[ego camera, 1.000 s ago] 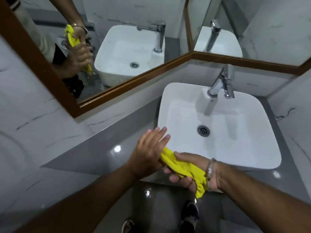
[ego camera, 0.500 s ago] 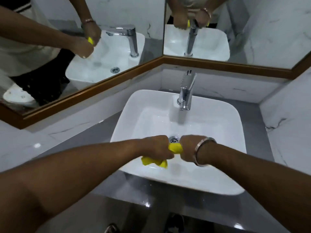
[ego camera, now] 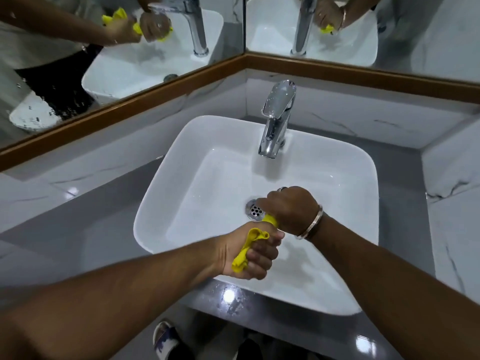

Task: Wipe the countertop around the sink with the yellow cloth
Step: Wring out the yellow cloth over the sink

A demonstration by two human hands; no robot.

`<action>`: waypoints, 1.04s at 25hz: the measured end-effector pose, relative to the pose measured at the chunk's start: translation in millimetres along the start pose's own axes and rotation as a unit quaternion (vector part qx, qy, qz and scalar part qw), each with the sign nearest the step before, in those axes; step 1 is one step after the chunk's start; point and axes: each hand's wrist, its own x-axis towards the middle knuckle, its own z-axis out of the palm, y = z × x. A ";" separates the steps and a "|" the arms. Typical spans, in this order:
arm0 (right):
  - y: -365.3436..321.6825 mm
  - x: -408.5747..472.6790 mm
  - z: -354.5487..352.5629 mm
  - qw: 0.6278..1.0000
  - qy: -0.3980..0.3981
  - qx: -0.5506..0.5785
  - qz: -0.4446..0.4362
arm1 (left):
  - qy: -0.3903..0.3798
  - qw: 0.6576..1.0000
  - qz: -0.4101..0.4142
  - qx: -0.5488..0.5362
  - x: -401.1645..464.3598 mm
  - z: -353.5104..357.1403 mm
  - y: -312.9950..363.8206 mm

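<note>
Spanning the corner, the grey worktop [ego camera: 85,229] carries a white square sink [ego camera: 207,141] with a chrome tap [ego camera: 275,126] at its back. Over the basin, left hand [ego camera: 246,253] and right hand [ego camera: 288,209] each fist tightly around the twisted yellow cloth [ego camera: 246,249], close above the drain [ego camera: 254,210].

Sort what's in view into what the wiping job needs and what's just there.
For the job:
yellow cloth, twisted between left hand and right hand
grey countertop
sink

Just there:
faucet
mirrors
drain
bracelet
</note>
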 end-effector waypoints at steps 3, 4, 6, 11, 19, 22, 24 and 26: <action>2.0 -4.7 6.5 0.996 -0.063 0.037 0.055 | 0.233 0.934 0.035 0.269 -3.3 0.4 11.3; 2.0 -8.0 4.8 0.989 -0.103 0.048 0.092 | 0.322 0.840 0.070 0.432 -7.0 -0.6 14.2; -0.7 -17.1 -2.6 0.962 -0.209 0.078 0.159 | 0.420 0.538 0.096 0.724 -16.2 -8.9 17.1; -2.6 -24.7 -30.2 0.890 -0.362 0.167 0.222 | 0.377 0.448 0.155 0.796 -37.2 -26.9 13.2; -6.5 -4.8 -65.0 0.835 -0.380 0.270 0.291 | 0.342 0.474 0.155 0.797 -72.8 0.1 35.5; -10.7 4.2 -75.6 0.829 -0.384 0.273 0.301 | 0.304 0.607 0.097 0.728 -82.1 18.5 43.1; -17.1 6.4 -82.3 0.823 -0.372 0.285 0.321 | 0.293 0.649 0.087 0.697 -85.8 20.5 50.0; -25.1 5.8 -85.4 0.818 -0.349 0.302 0.343 | 0.277 0.621 0.094 0.728 -90.8 15.0 58.4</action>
